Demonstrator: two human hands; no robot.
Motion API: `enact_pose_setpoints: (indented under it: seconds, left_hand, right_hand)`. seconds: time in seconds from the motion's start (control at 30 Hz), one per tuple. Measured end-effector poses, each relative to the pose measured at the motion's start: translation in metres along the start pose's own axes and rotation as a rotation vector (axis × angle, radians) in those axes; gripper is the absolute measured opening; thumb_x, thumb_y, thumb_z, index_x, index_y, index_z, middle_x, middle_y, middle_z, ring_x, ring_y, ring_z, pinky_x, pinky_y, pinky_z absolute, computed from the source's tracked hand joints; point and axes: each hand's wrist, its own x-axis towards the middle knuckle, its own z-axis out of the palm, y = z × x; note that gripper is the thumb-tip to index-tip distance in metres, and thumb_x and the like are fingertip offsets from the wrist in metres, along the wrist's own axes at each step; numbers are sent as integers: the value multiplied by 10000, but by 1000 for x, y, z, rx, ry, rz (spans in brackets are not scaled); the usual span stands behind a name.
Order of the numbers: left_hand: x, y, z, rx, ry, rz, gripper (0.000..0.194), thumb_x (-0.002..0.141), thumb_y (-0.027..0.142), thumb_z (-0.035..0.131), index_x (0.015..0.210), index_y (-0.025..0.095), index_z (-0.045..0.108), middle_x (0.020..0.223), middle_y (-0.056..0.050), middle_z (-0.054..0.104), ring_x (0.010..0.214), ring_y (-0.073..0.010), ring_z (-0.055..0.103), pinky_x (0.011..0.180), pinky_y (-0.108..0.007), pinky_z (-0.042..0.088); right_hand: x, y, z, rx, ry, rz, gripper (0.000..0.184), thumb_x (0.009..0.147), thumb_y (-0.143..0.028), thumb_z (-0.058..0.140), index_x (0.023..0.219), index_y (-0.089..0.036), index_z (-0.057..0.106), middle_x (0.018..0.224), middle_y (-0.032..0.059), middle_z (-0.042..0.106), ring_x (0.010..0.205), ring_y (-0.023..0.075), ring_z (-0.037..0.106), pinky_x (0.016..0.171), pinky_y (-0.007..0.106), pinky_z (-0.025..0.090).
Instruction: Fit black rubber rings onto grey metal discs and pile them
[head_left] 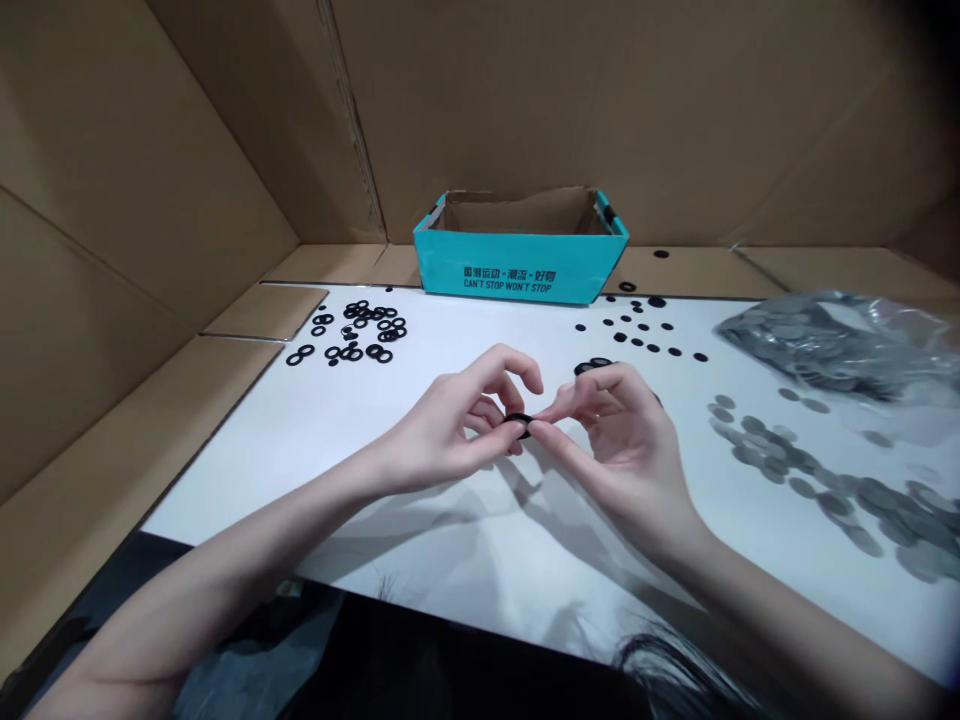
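I have the left hand (442,420) and right hand (619,450) meeting at the fingertips, both pinched closed on a black rubber ring (519,424), wrists angled inward above the white tabletop (300,420). Further out I read grey metal discs (810,475) at right, a plastic bag (832,345) of them, 1 cluster of black rings (356,335), small black discs (637,335), and a teal cardboard box (521,265).

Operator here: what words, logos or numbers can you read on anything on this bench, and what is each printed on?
"CAN'T STOP WON'T STOP": black capitals on the front of the teal cardboard box.
"国潮运动 · 潮流 · 好物": black Chinese characters just above it, small, so some are uncertain.
No readable marking on the clear plastic bag or the black rubber ring.
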Motion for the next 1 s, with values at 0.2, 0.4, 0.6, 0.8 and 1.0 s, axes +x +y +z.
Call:
enact_pose_setpoints:
  seconds: [0.2, 0.4, 0.6, 0.8, 1.0]
  left_hand:
    - [0, -1, -4, 178, -23, 31, 289, 903, 114, 609, 1153, 240, 536, 880, 25, 608, 750, -98, 625, 699, -220, 532]
    - [1, -2, 2, 123, 67, 107, 228, 928, 151, 609, 1133, 219, 534, 861, 20, 617, 739, -93, 613, 695, -212, 523]
    - [0, 0, -1, 161, 20, 122, 250, 888, 104, 608, 1105, 218, 554, 862, 26, 615, 732, -87, 604, 694, -208, 524]
    - [1, -5, 3, 136, 110, 139, 299, 885, 108, 624, 1151, 217, 541, 834, 34, 627, 715, -87, 626, 678, -207, 534]
    - [2, -10, 3, 54, 164, 210, 300, 898, 130, 668, 1146, 224, 528, 863, 22, 647, 778, -96, 662, 717, -204, 546]
  right_hand:
    - [2, 4, -3, -142, -111, -37, 214, 851, -193, 757, 917, -272, 569, 836, -37, 663, 814, 178, 714, 863, 404, 538]
    - [4, 3, -4, -93, -62, -42, 233, 844, -174, 771, 896, -268, 564, 827, -45, 638, 788, 160, 705, 802, 357, 545]
    - [-2, 6, 1, -62, 1, -122, 291, 838, -119, 766, 899, -274, 527, 810, -60, 611, 787, 145, 706, 833, 348, 549]
    - [1, 6, -3, -188, -51, -148, 228, 862, -126, 735, 887, -263, 555, 827, -52, 625, 792, 147, 695, 834, 356, 527]
    - [3, 3, -4, -71, -66, -55, 222, 854, -174, 744, 873, -264, 541, 816, -50, 605, 799, 154, 678, 784, 341, 510]
